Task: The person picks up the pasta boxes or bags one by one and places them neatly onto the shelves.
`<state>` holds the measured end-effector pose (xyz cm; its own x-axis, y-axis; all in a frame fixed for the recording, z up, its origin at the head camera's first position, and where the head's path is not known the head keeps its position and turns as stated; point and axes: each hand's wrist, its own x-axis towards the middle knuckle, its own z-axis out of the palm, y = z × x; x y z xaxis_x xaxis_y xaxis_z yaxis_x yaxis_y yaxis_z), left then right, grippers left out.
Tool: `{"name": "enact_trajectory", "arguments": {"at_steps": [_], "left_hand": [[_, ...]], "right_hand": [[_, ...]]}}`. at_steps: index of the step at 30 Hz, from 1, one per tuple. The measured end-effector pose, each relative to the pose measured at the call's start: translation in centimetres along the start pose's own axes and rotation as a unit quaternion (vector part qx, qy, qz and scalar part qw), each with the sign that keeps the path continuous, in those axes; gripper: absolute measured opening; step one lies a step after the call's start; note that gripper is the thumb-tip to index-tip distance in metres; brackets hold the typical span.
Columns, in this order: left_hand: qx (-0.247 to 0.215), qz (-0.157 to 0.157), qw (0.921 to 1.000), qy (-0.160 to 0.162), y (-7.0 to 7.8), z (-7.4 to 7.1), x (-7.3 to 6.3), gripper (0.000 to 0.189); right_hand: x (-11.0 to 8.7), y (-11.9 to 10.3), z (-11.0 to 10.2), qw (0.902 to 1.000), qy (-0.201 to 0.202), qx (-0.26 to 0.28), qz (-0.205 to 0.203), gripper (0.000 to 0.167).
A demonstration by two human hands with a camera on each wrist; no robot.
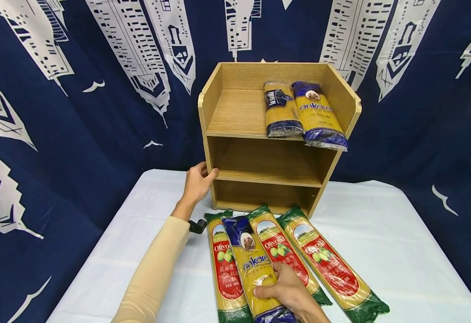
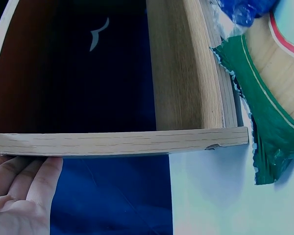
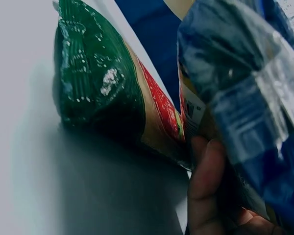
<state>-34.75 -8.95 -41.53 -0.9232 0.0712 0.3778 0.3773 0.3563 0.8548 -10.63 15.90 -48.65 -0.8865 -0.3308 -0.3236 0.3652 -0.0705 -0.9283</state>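
Bent part-way, the right hand [image 1: 289,287] holds a blue and yellow pasta bag [image 1: 255,264]. Below that grip is a white table [image 1: 381,233]. Past it stands a wooden shelf [image 1: 235,112], its side pinched by the left hand [image 1: 197,183]. Three red and green bags [image 1: 332,271] lie close by the grip; two more bags [image 1: 318,114] sit well past it, on the shelf's top.

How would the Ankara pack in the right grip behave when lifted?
The pack would probably stay fairly stiff, since its yellow body looks long and straight. Its glossy surface suggests it could be slightly slippery. The crinkled blue end looks loose, so that part may flop or crumple.
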Motion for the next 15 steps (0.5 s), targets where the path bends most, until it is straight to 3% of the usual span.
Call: {"name": "enact_trajectory", "arguments": {"at_steps": [8,15], "left_hand": [[-0.007,0.001,1.0,0.002,0.0,0.0,0.0,0.033],[-0.001,0.001,1.0,0.0,-0.1,0.0,0.0,0.033]], "right_hand": [[-1.3,-0.8,0.2,0.9971,0.032,-0.068,0.01,0.069],[-2.6,-2.5,0.4,0.9978,0.026,-0.061,0.007,0.073]]}}
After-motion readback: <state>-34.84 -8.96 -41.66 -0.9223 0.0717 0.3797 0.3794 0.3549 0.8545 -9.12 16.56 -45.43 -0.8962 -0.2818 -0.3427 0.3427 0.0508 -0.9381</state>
